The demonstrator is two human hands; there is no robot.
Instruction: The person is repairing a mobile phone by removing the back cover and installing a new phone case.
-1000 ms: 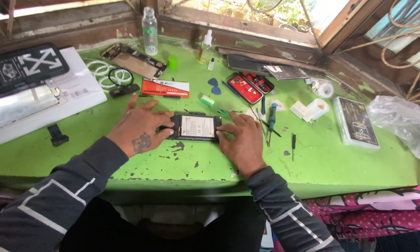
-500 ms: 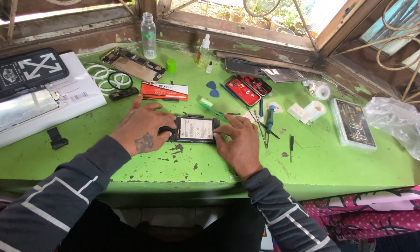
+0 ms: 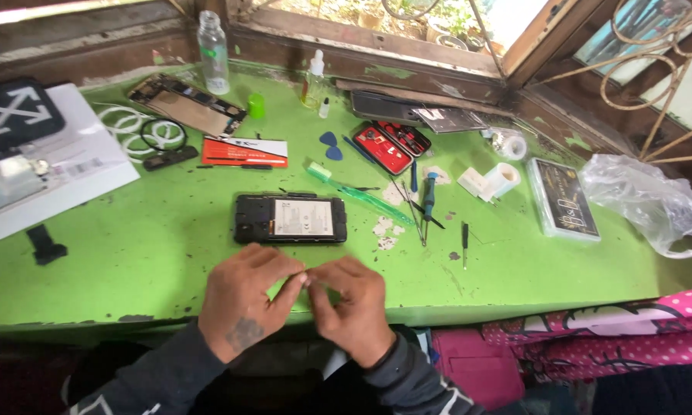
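- Green bench (image 3: 169,253), frame centre: opened phone (image 3: 290,218) lies flat.
- Left hand (image 3: 242,303) and right hand (image 3: 350,307), lower centre, fingertips pinched together; anything held is too small to tell.

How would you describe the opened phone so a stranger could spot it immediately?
On the green table, look just beyond the left hand and right hand. The opened phone lies flat there, black, back cover off. Its pale battery label distinguishes it from the other stripped phone near the clear bottle.
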